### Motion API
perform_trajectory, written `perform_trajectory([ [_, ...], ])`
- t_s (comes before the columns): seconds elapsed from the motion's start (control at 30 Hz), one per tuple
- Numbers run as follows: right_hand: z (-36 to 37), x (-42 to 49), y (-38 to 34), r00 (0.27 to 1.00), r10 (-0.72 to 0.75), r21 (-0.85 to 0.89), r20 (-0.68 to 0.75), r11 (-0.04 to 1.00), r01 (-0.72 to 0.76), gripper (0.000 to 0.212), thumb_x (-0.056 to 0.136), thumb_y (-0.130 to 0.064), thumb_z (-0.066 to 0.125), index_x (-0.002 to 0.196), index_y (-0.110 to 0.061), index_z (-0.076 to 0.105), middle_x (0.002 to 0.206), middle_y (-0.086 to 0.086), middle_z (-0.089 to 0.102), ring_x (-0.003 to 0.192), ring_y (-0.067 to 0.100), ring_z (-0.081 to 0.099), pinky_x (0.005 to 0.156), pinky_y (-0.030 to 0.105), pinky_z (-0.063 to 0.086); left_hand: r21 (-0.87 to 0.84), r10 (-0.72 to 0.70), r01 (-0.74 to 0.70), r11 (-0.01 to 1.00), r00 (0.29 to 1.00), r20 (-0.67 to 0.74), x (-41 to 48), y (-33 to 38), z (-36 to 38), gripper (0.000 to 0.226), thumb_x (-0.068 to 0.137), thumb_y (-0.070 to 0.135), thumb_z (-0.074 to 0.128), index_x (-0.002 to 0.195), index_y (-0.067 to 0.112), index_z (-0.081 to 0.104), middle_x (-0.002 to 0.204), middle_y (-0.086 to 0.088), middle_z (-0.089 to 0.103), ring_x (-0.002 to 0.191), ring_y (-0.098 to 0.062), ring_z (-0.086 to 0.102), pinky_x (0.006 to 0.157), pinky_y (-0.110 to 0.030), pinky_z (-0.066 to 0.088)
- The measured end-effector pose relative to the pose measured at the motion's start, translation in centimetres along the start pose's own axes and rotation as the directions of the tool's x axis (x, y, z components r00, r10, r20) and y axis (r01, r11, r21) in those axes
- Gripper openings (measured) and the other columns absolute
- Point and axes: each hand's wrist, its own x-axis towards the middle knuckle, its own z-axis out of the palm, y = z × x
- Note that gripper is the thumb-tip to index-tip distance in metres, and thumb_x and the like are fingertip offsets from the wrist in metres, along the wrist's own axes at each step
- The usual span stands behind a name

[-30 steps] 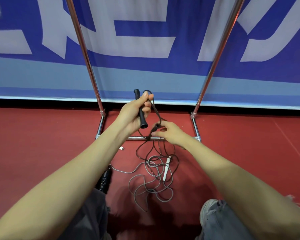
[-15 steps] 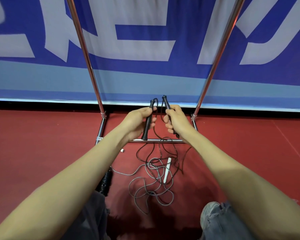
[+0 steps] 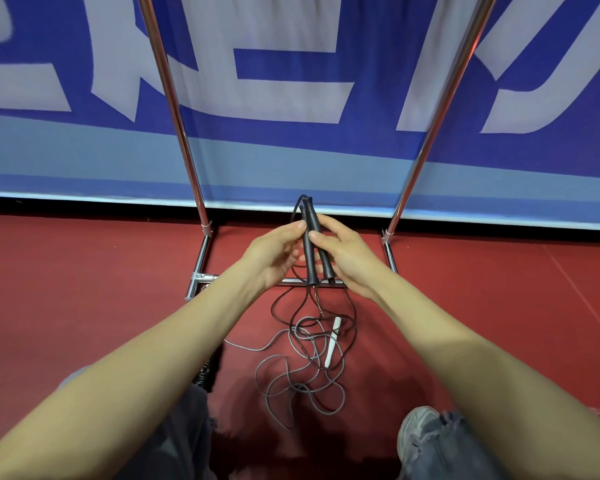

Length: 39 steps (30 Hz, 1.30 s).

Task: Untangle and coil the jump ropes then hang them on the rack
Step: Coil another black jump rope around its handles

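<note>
Closed up since half a second ago: slim black jump-rope handles [image 3: 310,251], then apart with one in each hand, now pressed side by side at frame centre, upright and tilted slightly, tops pointing toward the upper middle.

Left hand [image 3: 274,254]: cupped and only partly curled, thumb tip pressed on the left side of the pair, fingers behind them; pinches rather than fully wraps.

Right hand [image 3: 347,254]: thumb laid across the front of the pair, fingers curled round the back; grips both.

Below the hands: thin black cord [image 3: 272,311], hanging from the handle ends in loose loops down to the red floor [image 3: 84,289].

Lower centre: tangle of grey cord [image 3: 302,375] on the floor, crossing the black loops, with a white stick handle [image 3: 333,341] lying in it.

Lower left, partly hidden under the left forearm: black ribbed handle [image 3: 207,372].

Behind the hands: chrome tube rack [image 3: 174,98], two uprights rising to the top of the frame, base bar level with the wrists; nothing hung where visible.

Across the upper half: blue-and-white banner [image 3: 291,150].

Lower right: grey shoe [image 3: 416,431].
</note>
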Motion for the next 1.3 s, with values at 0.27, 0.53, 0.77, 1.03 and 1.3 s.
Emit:
perform_trajectory([
  [0.27,-1.0,-0.5,-0.3,0.994,0.095,-0.034,0.057,0.995,-0.094,0.039,0.097,-0.002,0.051,0.134,-0.013,0.050,0.096,0.014,0.065,0.077,0.022,0.072,0.074,0.035,0.060,0.393,0.191,-0.137,0.909,0.976,-0.101,-0.1,0.7,-0.5,0.005,0.092,0.015,0.063,0.089,0.012,0.065,0.067,0.009,0.064,0.069,-0.010,0.053,0.073,-0.024,0.047],
  [0.53,-3.3,-2.2,-2.3,0.941,0.192,-0.178,0.277,0.973,-0.147,0.040,0.094,-0.003,0.054,0.132,-0.016,0.053,0.093,0.006,0.066,0.077,0.019,0.070,0.068,0.031,0.060,0.661,0.239,-0.293,0.691,0.955,0.175,-0.3,2.7,-2.0,0.048,0.095,0.051,0.049,0.077,0.010,0.068,0.066,0.001,0.062,0.062,-0.014,0.056,0.078,-0.029,0.046],
  [0.77,-5.3,-2.9,-3.9,0.912,0.260,-0.278,0.316,0.945,-0.173,0.036,0.091,-0.004,0.058,0.124,-0.018,0.060,0.097,0.007,0.065,0.075,0.016,0.067,0.062,0.025,0.058,0.528,0.134,-0.299,0.795,0.935,0.329,-1.3,4.5,-2.5,0.019,0.084,0.029,0.065,0.073,0.016,0.058,0.059,0.002,0.045,0.049,-0.008,0.029,0.051,-0.019,0.028],
  [1.03,-6.1,-2.6,-3.1,0.904,0.289,-0.324,0.316,0.928,-0.183,0.040,0.094,-0.004,0.054,0.126,-0.028,0.055,0.103,0.006,0.072,0.077,0.016,0.067,0.070,0.029,0.059,0.490,0.155,-0.286,0.824,0.944,0.290,-0.6,4.4,-2.5,0.019,0.100,0.014,0.047,0.081,0.016,0.045,0.068,-0.007,0.066,0.052,-0.011,0.038,0.054,-0.021,0.034],
  [1.3,-4.8,-2.8,-1.9,0.857,0.398,-0.379,0.327,0.886,-0.267,0.013,0.099,-0.024,0.049,0.101,-0.012,0.050,0.097,0.015,0.070,0.080,0.027,0.069,0.075,0.040,0.056,0.545,0.140,-0.357,0.759,0.906,0.399,-0.9,3.9,-1.7,0.014,0.095,0.003,0.053,0.084,0.011,0.051,0.069,-0.004,0.065,0.054,-0.012,0.040,0.057,-0.021,0.034],
])
